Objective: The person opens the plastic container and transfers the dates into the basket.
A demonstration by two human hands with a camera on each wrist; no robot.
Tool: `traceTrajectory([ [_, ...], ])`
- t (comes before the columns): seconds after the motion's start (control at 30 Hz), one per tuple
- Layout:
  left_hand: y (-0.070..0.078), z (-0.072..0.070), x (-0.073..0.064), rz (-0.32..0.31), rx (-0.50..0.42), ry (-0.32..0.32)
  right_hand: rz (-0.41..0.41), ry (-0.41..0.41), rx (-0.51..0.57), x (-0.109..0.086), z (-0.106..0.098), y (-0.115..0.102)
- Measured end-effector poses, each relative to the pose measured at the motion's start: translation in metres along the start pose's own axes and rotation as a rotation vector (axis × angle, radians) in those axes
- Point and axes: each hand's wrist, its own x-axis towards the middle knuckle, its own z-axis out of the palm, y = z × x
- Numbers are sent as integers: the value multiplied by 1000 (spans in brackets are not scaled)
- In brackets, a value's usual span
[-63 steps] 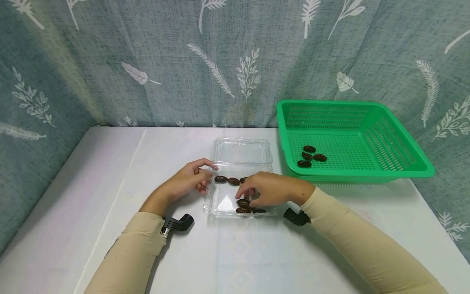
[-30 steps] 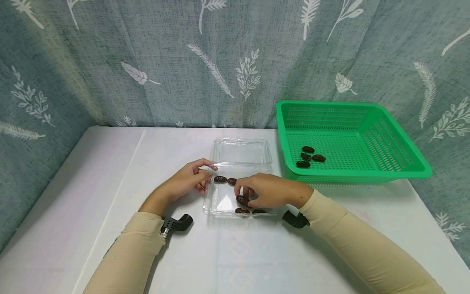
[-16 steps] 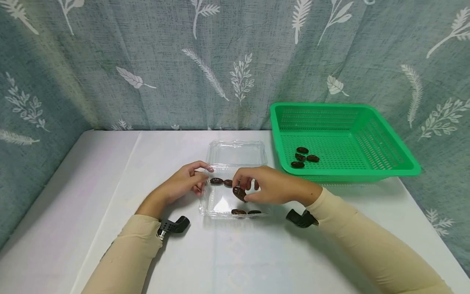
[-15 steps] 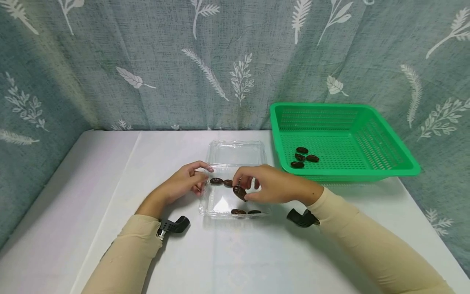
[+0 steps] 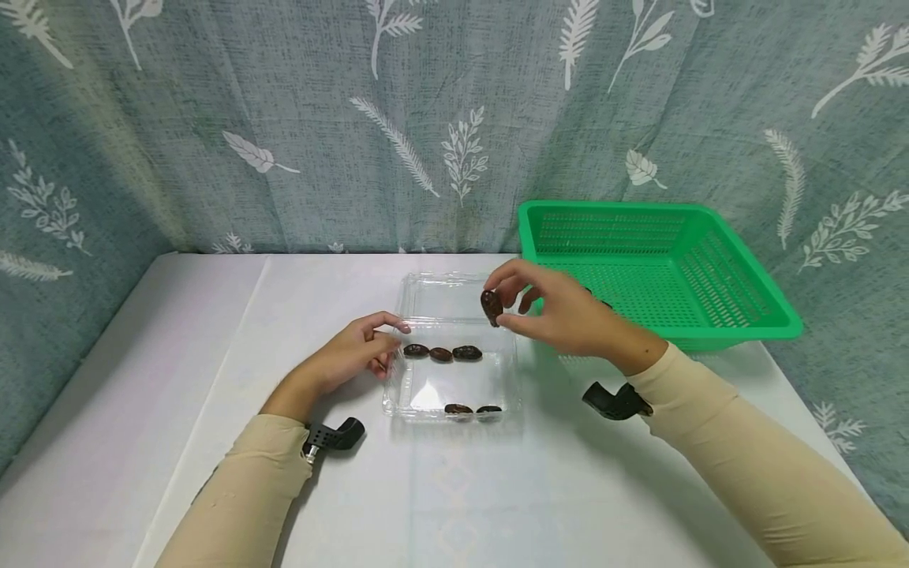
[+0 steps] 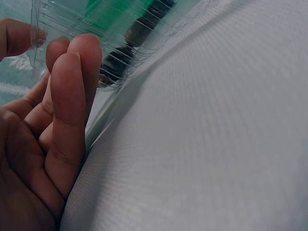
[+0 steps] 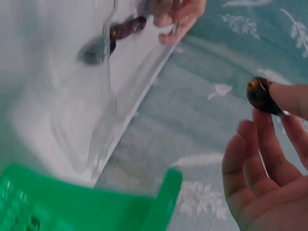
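My right hand [image 5: 557,312] pinches a dark brown, glossy date [image 5: 491,308] between thumb and fingertips, raised over the hinge area of an open clear plastic container [image 5: 454,383]. In the right wrist view, the held date [image 7: 262,96] shows a small amber spot at its end. Inside the container, a row of three dates [image 5: 441,355] lies across the middle and two more dates [image 5: 458,410] sit along the front wall. My left hand [image 5: 348,355] grips the container's left rim; the left wrist view shows its fingertips [image 6: 84,50] against the ribbed side wall.
A green perforated basket [image 5: 660,331] stands at the right; my right hand mostly hides the dates in it. The container's lid [image 5: 440,296] lies folded back. A white-covered table [image 5: 319,505] is bounded by a grey-green leaf-patterned curtain [image 5: 319,142].
My right hand has picked a date from the front of the container and lifted it up and to the right. The row of three is uncovered. My left hand has stayed in place.
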Motion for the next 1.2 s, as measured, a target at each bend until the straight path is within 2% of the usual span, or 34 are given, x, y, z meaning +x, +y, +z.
traceTrajectory([
  [0.23, 0, 0, 0, -5, 13, 10, 43, 185, -50, -7, -27, 15],
  [0.57, -2, -2, 1, -8, 8, 6, 183, 261, -144, -26, -59, 50],
  [0.77, -3, -1, 2, -5, -4, 2, 290, 242, -189, -34, -72, 71],
  [1.03, -3, -2, 1, -9, 7, 4, 359, 155, -227, -40, -85, 95],
  [1.2, -2, -1, 2, -14, 4, 2, 432, 98, -248, -42, -88, 107],
])
